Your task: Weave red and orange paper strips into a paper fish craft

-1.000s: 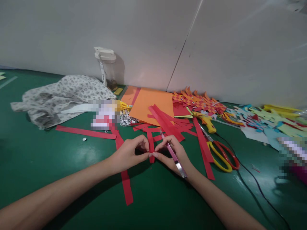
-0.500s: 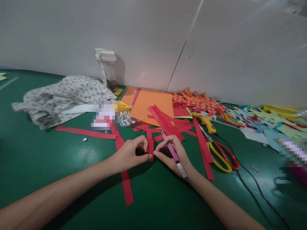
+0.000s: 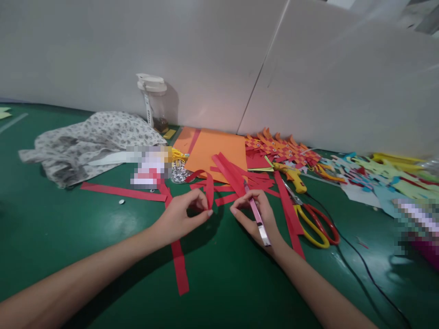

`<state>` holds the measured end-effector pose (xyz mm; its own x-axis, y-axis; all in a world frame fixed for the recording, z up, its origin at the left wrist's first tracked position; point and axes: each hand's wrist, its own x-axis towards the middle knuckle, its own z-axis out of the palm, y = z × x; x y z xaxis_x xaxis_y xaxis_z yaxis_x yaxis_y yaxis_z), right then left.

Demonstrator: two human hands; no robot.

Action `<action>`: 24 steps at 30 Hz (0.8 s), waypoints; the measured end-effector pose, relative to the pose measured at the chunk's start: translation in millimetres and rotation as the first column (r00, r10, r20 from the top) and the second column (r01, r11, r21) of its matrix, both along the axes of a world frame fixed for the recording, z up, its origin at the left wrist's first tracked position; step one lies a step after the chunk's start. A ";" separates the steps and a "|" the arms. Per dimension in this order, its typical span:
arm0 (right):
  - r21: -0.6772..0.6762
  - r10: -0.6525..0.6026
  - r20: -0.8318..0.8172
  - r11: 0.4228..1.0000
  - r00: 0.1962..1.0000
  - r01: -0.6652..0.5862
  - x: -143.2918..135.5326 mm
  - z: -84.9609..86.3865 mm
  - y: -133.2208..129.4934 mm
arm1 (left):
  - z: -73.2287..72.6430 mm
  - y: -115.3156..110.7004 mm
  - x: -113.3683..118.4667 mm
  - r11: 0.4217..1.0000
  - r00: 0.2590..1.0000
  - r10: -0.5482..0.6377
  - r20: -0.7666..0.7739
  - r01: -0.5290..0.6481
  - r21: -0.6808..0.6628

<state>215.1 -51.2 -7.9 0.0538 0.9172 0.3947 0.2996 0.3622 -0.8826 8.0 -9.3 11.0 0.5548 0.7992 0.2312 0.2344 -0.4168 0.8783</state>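
Observation:
Between the thumb and fingers of my left hand [image 3: 183,212] is a red paper strip [image 3: 209,189], which rises and curls away toward the pile behind. My right hand [image 3: 262,212] holds a slim pink craft knife [image 3: 255,211], slanted across the palm with its silver end toward the wrist. The thumb and index finger of that hand are pinched together, a short way right of the strip and apart from it. Under my left wrist lies a long red strip [image 3: 180,267], partly hidden. More red strips [image 3: 228,171] are heaped just beyond both hands.
Orange paper sheets [image 3: 219,146] lie behind the strips. To the right are scissors [image 3: 313,228], a yellow glue gun [image 3: 291,176] with a trailing black cord, and woven paper fish [image 3: 281,148]. A patterned cloth [image 3: 99,137] and a clear bottle [image 3: 157,103] stand back left.
My hands have moved apart, the left slightly left and the right to the right. The right fingertips have come away from the strip, which now bends in a curl.

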 end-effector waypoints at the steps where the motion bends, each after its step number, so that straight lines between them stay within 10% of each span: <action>1: 0.022 0.004 0.019 1.000 1.000 -0.004 2.1 -0.1 0.8 | 1.1 2.8 -1.8 0.998 0.999 0.040 0.020 -0.041 0.044; 6: 0.176 -0.237 0.228 0.964 0.944 0.199 15.7 4.2 5.2 | 4.5 16.8 -12.7 0.863 0.932 0.357 0.062 -0.355 0.359; 10: 0.236 -0.372 0.318 0.922 0.872 0.307 31.6 2.5 12.2 | 0.0 26.2 -18.2 0.700 0.897 0.434 0.078 -0.390 0.599; 16: 0.134 -0.378 0.415 0.925 0.827 0.356 47.3 -9.1 22.6 | -7.6 32.7 -22.1 0.894 0.912 0.347 -0.221 -0.250 0.373; 24: 0.102 -0.444 0.246 0.896 0.861 0.433 47.0 -7.1 23.7 | -0.8 30.7 -21.0 0.735 0.831 0.547 -0.104 -0.417 0.535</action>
